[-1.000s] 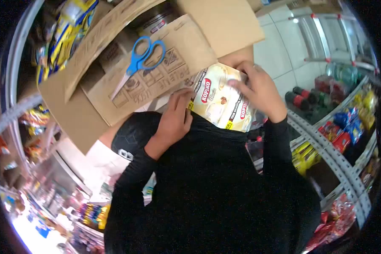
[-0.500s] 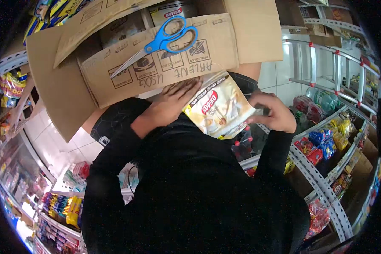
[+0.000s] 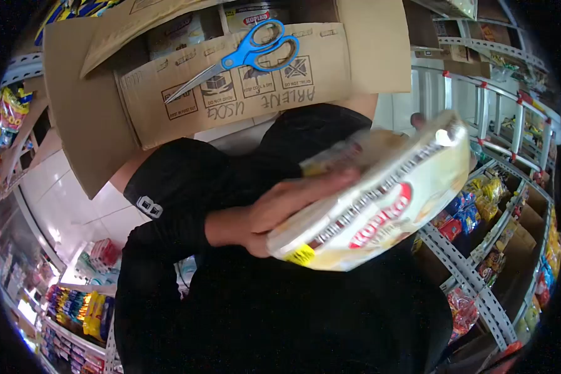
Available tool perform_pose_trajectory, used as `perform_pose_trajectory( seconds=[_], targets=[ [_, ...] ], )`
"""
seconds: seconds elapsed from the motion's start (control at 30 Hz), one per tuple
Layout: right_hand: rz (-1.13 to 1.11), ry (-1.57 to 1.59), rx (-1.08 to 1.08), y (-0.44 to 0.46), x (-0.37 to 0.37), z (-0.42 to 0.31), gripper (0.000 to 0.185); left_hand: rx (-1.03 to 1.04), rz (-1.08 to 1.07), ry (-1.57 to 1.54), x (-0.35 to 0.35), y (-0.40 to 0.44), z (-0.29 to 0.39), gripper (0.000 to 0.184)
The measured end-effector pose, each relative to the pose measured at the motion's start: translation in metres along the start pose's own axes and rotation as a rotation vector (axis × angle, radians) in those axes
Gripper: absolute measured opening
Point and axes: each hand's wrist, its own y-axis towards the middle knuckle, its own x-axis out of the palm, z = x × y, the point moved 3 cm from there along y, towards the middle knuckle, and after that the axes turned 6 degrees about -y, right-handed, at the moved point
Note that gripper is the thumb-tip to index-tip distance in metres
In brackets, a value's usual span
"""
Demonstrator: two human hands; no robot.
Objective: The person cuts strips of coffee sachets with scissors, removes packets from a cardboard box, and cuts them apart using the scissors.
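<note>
Kopiko pack in the left hand

The pack tilts over the lap, toward 3 o'clock — blurred, the left grip closed narrowly on its 8-to-9-o'clock end. The right hand's grip I cannot tell — the pack blocks it. Near 12 o'clock, blue-handled scissors lie across the flap of an open carton.

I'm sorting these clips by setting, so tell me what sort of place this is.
Probably a shop or its stockroom: grey perforated-metal shelving holds colourful plastic packets, and an open brown cardboard box contains a red-labelled Kopiko pack.
</note>
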Motion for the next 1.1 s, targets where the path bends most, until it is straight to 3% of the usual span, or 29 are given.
perform_pose_trajectory(
  seconds=[0.03, 0.07, 0.13, 0.27, 0.33, 0.47, 0.5, 0.57, 0.6, 0.7, 0.8, 0.9, 0.93, 1.0, 1.03, 1.1],
  targets=[
    [0.019, 0.183, 0.009, 0.002, 0.010, -0.002, 0.029, 0.091, -0.013, -0.072, 0.005, 0.009, 0.002, 0.087],
    [-0.015, 0.118, 0.036, 0.005, 0.007, -0.008, 0.028, 0.088, -0.003, -0.094, 0.007, 0.010, 0.000, 0.086],
    [-0.054, -0.134, -0.132, 0.007, 0.000, -0.012, 0.026, 0.084, 0.019, -0.140, 0.011, 0.012, -0.003, 0.086],
    [-0.086, -0.138, -0.041, 0.008, -0.001, -0.016, 0.027, 0.014, 0.190, 0.181, -0.013, 0.023, -0.014, 0.077],
    [0.000, -0.135, -0.026, 0.001, 0.004, -0.016, 0.030, -0.015, 0.209, 0.293, -0.016, 0.023, -0.012, 0.079],
    [0.044, -0.198, -0.164, 0.004, 0.037, -0.017, 0.035, 0.007, 0.099, 0.461, -0.007, 0.023, 0.004, 0.092],
    [-0.036, -0.230, -0.197, 0.008, 0.033, -0.023, 0.035, -0.092, 0.037, 0.386, -0.004, 0.025, 0.009, 0.097],
    [-0.197, -0.296, -0.264, 0.018, 0.025, -0.041, 0.034, 0.052, -0.058, 0.465, 0.001, 0.031, 0.005, 0.104],
    [-0.235, -0.330, -0.290, 0.023, 0.022, -0.049, 0.032, 0.017, -0.111, 0.515, 0.005, 0.034, 0.003, 0.108],
    [-0.200, -0.459, -0.354, 0.034, 0.038, -0.060, 0.026, -0.007, -0.222, 0.640, 0.016, 0.046, -0.007, 0.099],
    [-0.143, -0.584, -0.420, 0.046, 0.056, -0.069, 0.021, 0.048, -0.140, 0.472, 0.016, 0.058, -0.016, 0.093],
    [-0.079, -0.715, -0.470, 0.055, 0.066, -0.076, 0.017, -0.062, 0.030, 0.491, 0.010, 0.060, -0.032, 0.083],
    [-0.049, -0.763, -0.493, 0.058, 0.068, -0.076, 0.017, 0.002, 0.134, 0.499, 0.005, 0.060, -0.039, 0.072],
    [0.020, -0.858, -0.556, 0.062, 0.065, -0.076, 0.016, -0.073, 0.215, 0.421, -0.009, 0.058, -0.041, 0.060],
    [0.074, -0.928, -0.692, 0.069, 0.057, -0.078, 0.011, -0.125, 0.253, 0.392, -0.014, 0.056, -0.042, 0.057],
    [0.124, -0.945, -0.673, 0.071, 0.057, -0.075, 0.009, -0.210, 0.303, 0.322, -0.021, 0.053, -0.042, 0.048]
  ],
)
